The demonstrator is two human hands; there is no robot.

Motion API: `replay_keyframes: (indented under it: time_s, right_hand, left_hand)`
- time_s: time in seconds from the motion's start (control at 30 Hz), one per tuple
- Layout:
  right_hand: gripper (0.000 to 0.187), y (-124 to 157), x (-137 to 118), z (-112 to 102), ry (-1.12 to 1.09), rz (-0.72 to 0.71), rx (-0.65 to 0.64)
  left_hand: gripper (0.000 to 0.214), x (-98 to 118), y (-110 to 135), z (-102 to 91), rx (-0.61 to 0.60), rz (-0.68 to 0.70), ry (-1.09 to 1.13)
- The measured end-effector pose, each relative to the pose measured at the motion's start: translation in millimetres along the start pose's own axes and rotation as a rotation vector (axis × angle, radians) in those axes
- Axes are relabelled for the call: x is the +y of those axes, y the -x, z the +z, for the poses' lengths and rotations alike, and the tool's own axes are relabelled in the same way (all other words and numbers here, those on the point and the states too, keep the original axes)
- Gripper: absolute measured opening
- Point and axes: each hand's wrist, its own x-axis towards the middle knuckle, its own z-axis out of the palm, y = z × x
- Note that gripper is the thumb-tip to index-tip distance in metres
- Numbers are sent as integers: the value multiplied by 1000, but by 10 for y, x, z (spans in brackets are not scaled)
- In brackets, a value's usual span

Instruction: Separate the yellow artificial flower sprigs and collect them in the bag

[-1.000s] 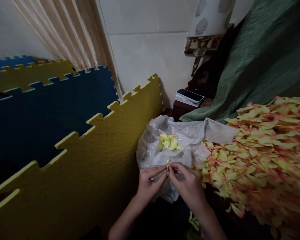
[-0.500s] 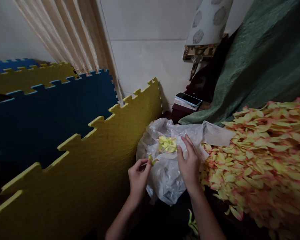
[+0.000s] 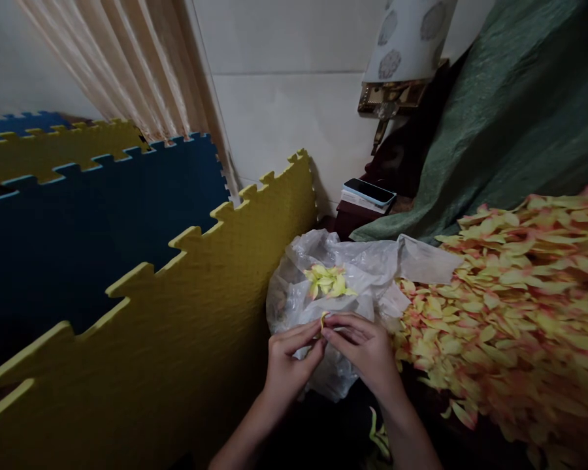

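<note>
A small yellow-green artificial flower piece [image 3: 323,321] is pinched between the fingertips of both hands. My left hand [image 3: 294,359] closes on it from the left, and my right hand [image 3: 360,346] meets it from the right. The fingers cover most of the piece. Beneath and beyond them lies a crumpled clear plastic bag [image 3: 294,287]. On the bag, just past my fingertips, rests a little cluster of yellow-green petals [image 3: 327,281] with pinkish tips. To the right spreads a large heap of yellow and pink petals [image 3: 509,313].
Upright yellow foam mats [image 3: 215,313] and a dark blue mat [image 3: 127,209] stand on the left. A phone [image 3: 369,191] lies on a dark box behind the bag. Green cloth [image 3: 485,130] hangs at right, beside a wall lamp [image 3: 404,46]. Loose green pieces [image 3: 379,434] lie near my right forearm.
My right hand has come down and left from beside the petal cluster to meet my left hand. My left hand has moved right with the flower piece, which both hands now grip.
</note>
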Motion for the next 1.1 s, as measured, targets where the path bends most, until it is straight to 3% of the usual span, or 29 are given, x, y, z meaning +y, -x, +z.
replay_keyframes:
  time_s: [0.4, 0.6, 0.67, 0.73, 0.83, 0.9, 0.97, 1.1]
  right_hand:
    - [10, 7, 51, -49, -5, 4, 12]
    - [10, 93, 19, 41, 222, -119, 134]
    - [11, 146, 40, 96, 295, -160, 206]
    - [9, 182, 71, 140, 293, -178, 263]
    - [8, 140, 107, 133, 186, -163, 405]
    - [12, 28, 107, 66, 128, -158, 565]
    - [15, -124, 77, -21, 148, -177, 646]
    - [13, -308, -26, -59, 503, -305, 435]
  left_hand:
    - [31, 14, -7, 6, -21, 17, 36]
    - [27, -40, -20, 23, -36, 6, 55]
    - [22, -66, -14, 39, -32, -82, 100]
    - [14, -96, -15, 50, -10, -266, 189]
    - [13, -146, -51, 33, 147, -522, 329]
    - [17, -178, -93, -3, 298, -556, 355]
    - [20, -199, -127, -38, 370, -529, 321]
    - [22, -190, -108, -27, 292, -496, 204]
